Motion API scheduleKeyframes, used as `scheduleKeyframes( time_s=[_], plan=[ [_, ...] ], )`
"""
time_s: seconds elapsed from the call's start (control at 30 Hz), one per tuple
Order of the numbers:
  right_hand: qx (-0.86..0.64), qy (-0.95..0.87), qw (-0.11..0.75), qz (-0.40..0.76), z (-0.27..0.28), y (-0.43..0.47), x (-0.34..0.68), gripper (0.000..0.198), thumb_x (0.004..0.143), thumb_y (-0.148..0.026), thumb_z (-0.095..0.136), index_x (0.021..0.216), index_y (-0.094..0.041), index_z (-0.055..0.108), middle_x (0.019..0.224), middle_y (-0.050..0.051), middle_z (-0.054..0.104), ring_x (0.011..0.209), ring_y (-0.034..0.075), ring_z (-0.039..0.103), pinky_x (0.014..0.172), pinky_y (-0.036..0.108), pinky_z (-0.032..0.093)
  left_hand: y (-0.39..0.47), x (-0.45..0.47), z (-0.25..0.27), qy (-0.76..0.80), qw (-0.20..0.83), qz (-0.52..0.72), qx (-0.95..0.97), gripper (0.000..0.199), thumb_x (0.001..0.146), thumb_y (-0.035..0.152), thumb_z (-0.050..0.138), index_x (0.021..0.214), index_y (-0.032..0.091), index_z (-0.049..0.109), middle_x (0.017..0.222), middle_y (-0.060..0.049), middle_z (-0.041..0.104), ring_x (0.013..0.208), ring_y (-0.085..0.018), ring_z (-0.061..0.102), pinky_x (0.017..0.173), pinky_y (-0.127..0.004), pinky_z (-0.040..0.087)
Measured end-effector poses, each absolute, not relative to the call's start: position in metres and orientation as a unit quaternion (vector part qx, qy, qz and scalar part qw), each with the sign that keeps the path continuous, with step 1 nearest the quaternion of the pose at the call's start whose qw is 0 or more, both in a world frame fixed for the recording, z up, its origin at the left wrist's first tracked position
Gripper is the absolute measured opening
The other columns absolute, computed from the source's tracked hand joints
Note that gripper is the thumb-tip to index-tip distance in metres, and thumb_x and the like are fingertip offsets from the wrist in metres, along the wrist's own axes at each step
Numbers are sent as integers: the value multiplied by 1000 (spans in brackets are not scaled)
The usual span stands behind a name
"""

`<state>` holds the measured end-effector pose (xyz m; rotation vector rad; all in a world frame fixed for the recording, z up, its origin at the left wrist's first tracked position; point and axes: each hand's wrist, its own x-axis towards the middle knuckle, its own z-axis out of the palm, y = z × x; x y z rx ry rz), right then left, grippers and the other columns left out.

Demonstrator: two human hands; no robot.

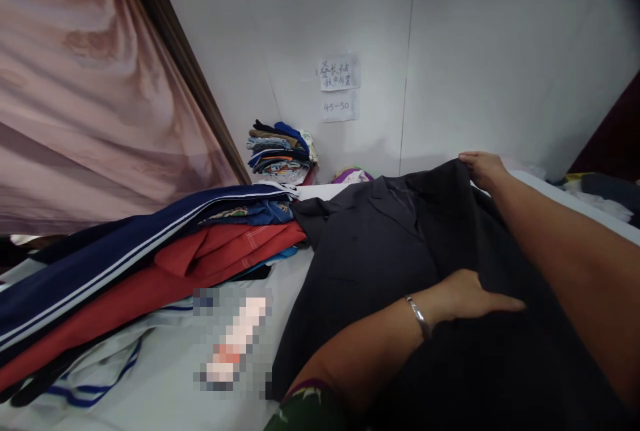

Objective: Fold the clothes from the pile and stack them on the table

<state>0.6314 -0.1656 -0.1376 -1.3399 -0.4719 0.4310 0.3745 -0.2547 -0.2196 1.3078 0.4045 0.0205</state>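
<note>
A dark suit jacket [370,264] is spread over the white surface in front of me, its lapel and a buttonhole showing. My right hand [484,169] pinches the jacket's far upper edge and lifts it slightly. Nearer to me, my left hand [463,296], with a silver bracelet [418,316] at the wrist, is on the jacket's front. One digit of it stretches to the right over the cloth. The other fingers are hidden at a fold of the jacket, which they seem to grip.
On the left lies a heap of clothes with navy striped trousers [125,244] and a red garment [200,254]. A folded clothes stack [283,151] stands by the wall, below paper notes [340,73]. A pink curtain [100,97] hangs left; more clothes [605,191] lie at far right.
</note>
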Motion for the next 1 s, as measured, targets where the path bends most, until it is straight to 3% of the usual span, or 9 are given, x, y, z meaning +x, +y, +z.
scheduleKeyframes(
  time_s=[0.07, 0.17, 0.3, 0.43, 0.53, 0.6, 0.73, 0.9, 1.0],
  plan=[
    [-614, -224, 732, 191, -135, -157, 632, 11, 82, -2, 60, 78, -12, 59, 56, -2, 55, 52, 8, 52, 50, 20, 42, -258, 365, -209, 145, 866, 27, 477, 34, 60, 27, 80, 90, 14, 69, 100, -9, 70, 102, -27, 64, 97, -43, 47],
    [-623, -251, 715, 194, -136, -134, 628, 6, 84, -6, 61, 83, -12, 60, 56, -3, 53, 51, 7, 50, 50, 19, 44, -255, 338, -206, 160, 919, 79, 351, 34, 66, 28, 76, 95, 14, 68, 97, -10, 70, 95, -24, 67, 93, -41, 50],
    [-656, -298, 657, 220, -167, -96, 597, 16, 80, -10, 64, 96, -14, 63, 66, -2, 60, 55, 7, 54, 53, 19, 49, -245, 296, -241, 293, 876, 155, 349, 32, 75, 33, 70, 98, 12, 66, 91, -11, 71, 87, -24, 69, 85, -39, 54],
    [-700, -372, 542, 281, -232, -76, 543, 42, 72, -12, 71, 112, -19, 64, 93, 5, 70, 86, 17, 67, 78, 33, 57, -242, 267, -280, 395, 812, 174, 392, 28, 80, 34, 65, 100, 14, 61, 93, -11, 71, 85, -23, 69, 77, -37, 54],
    [-730, -429, 456, 274, -274, -78, 515, 42, 66, -10, 72, 107, -18, 69, 112, 8, 69, 116, 24, 58, 105, 41, 42, -244, 260, -287, 381, 806, 158, 423, 36, 77, 34, 68, 106, 15, 58, 98, -12, 70, 82, -22, 68, 70, -33, 53],
    [-739, -467, 415, 253, -288, -83, 507, 40, 69, -12, 70, 108, -20, 69, 126, 8, 63, 129, 25, 48, 113, 41, 31, -247, 256, -284, 370, 812, 146, 426, 47, 72, 34, 72, 112, 15, 56, 104, -12, 68, 83, -22, 68, 64, -30, 52],
    [-740, -535, 344, 219, -293, -103, 505, 42, 74, -19, 67, 116, -22, 68, 140, 6, 52, 138, 25, 36, 117, 41, 23, -256, 246, -277, 361, 823, 87, 429, 65, 61, 29, 76, 122, 18, 54, 108, -11, 67, 78, -21, 66, 56, -28, 49],
    [-736, -585, 282, 193, -298, -143, 498, 44, 80, -28, 62, 123, -19, 64, 145, 9, 46, 141, 27, 30, 118, 42, 20, -270, 233, -271, 351, 843, 4, 408, 46, 56, 17, 73, 102, 17, 68, 93, -6, 70, 75, -18, 66, 61, -28, 49],
    [-725, -613, 256, 182, -305, -172, 490, 50, 84, -36, 57, 130, -17, 59, 148, 11, 41, 142, 26, 28, 118, 42, 19, -272, 229, -269, 339, 858, 33, 385, 42, 53, 10, 68, 95, 15, 70, 83, -5, 70, 76, -19, 66, 68, -29, 51]
  ],
)
